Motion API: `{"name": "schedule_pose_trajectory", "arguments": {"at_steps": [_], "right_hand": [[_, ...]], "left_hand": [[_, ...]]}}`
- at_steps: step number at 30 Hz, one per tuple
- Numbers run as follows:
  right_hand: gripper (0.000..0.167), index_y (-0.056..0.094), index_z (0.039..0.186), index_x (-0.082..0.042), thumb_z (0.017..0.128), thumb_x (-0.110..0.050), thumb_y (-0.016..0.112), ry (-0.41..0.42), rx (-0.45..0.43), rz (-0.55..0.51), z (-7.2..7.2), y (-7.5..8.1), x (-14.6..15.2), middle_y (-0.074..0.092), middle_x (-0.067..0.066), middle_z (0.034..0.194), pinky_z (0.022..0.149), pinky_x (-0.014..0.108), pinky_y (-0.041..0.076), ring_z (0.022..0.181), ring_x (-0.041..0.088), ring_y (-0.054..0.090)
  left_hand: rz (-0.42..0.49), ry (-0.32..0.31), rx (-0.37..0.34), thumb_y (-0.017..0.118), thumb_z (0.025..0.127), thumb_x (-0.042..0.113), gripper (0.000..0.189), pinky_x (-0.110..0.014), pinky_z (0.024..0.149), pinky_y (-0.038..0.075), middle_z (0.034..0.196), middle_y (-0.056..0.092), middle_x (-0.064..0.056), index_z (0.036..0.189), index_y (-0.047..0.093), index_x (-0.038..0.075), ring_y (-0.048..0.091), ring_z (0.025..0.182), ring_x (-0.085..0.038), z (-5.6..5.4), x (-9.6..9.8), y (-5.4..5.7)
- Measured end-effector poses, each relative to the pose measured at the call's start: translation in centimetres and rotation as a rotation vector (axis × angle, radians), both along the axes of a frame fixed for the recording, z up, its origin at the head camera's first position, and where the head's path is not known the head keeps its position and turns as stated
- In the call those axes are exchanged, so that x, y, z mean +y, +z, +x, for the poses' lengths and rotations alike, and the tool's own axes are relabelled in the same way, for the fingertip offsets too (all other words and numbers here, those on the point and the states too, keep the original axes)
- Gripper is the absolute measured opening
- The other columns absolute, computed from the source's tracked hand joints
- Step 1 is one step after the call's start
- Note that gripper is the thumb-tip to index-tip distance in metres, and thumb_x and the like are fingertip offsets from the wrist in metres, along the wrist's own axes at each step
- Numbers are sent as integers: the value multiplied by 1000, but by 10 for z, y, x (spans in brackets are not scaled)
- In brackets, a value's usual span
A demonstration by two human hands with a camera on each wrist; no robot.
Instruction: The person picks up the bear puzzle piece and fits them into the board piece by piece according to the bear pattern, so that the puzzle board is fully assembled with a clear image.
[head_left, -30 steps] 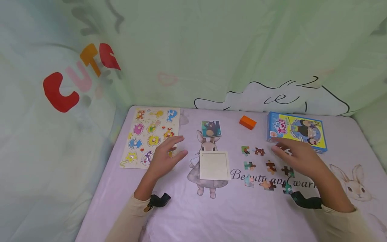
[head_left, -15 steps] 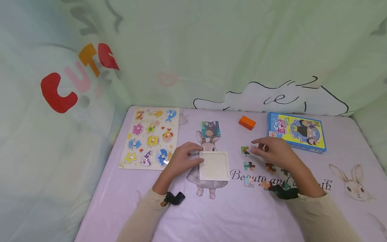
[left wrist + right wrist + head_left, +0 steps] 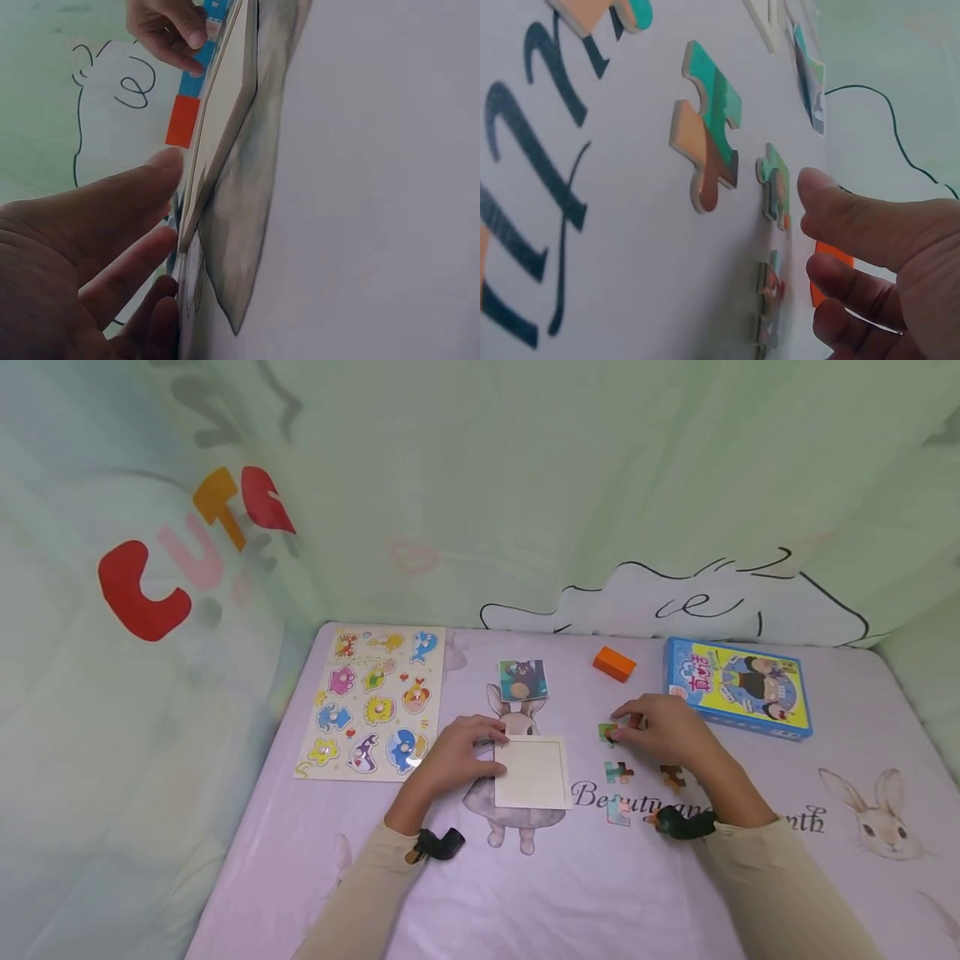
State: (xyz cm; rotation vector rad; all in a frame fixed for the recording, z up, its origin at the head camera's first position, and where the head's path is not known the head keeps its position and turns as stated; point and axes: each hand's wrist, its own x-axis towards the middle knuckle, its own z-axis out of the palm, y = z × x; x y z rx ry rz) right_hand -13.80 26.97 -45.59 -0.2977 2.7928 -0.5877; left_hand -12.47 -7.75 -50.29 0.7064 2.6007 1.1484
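Head view: closest of all, two pale sleeves [image 3: 352, 893] are lying over a light purple sheet [image 3: 570, 897]. Some loose puzzle pieces [image 3: 618, 811] are lying flat on the sheet, right of the middle; the right arm is covering part of that patch, so I am not counting them. To their left the wooden tray [image 3: 528, 772] is sitting flat and bare. The job is looking barely begun: no piece is sitting in the tray, and every piece I am seeing is waiting outside it.

The left hand [image 3: 456, 758] is resting at the tray's left edge, its thumb and pointing finger standing apart, not pinching. The right hand [image 3: 663, 731] is hanging beside a green piece [image 3: 605, 732], its fingers bending a little and its thumb tip pointing at it. A gap is showing between thumb and finger; I cannot tell if they are touching the piece.

Farther off, an animal board [image 3: 358, 700] is lying at the left, then a picture card [image 3: 523, 681], a blue box [image 3: 738, 689] and an orange block [image 3: 614, 664]. Behind everything a green curtain [image 3: 480, 510] is hanging.
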Motion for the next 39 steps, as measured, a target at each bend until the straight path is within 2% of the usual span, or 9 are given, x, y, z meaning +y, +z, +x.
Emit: {"name": "schedule_pose_trajectory", "arguments": {"at_steps": [8,16,23,25,31,34,39], "right_hand": [[37,75,117,-11,85,-28,83,-48,-56,-12,-5,-3,-2,62,3,82,61,30,44,78,21,53],[28,76,110,-8,86,-22,82,-44,-38,-20,-3,-6,-4,60,3,79,63,31,42,77,22,53],[22,75,105,-9,87,-20,81,-49,-43,-33,-4,-7,-7,59,4,80,63,31,44,79,23,53],[21,73,103,-9,87,-20,82,-56,-46,-37,-5,-8,-7,59,5,81,63,31,44,79,23,53],[22,70,99,-10,85,-21,84,-52,-45,-42,-4,-7,-8,63,6,87,65,31,47,82,24,55],[21,68,99,-12,86,-21,82,-44,-50,-54,-1,-3,-8,67,7,93,66,31,49,84,25,56],[18,66,100,-14,90,-22,79,-25,-31,-76,1,-1,-8,68,5,92,69,30,49,86,25,57]], "left_hand": [[-46,-37,34,86,79,21,37,-42,116,39,136,67,0,114,76,12,52,135,-25,-1,-2,-1],[-104,-91,98,86,81,24,38,-38,115,39,139,65,0,117,75,13,52,135,-24,-6,3,-6],[-237,-56,108,86,81,34,44,-58,109,29,141,62,6,122,74,23,47,138,-20,-5,9,1],[-260,-47,115,86,81,35,44,-62,111,25,141,62,8,123,74,24,47,138,-18,-5,10,2],[-293,-75,129,83,84,38,47,-64,116,22,142,62,11,128,72,24,45,141,-16,-5,8,2],[-314,-86,127,81,86,39,47,-64,116,21,143,60,13,130,71,25,44,142,-15,-5,8,3],[-326,-95,123,79,87,40,47,-66,115,19,144,59,13,131,70,26,43,143,-15,-4,8,5]]}}
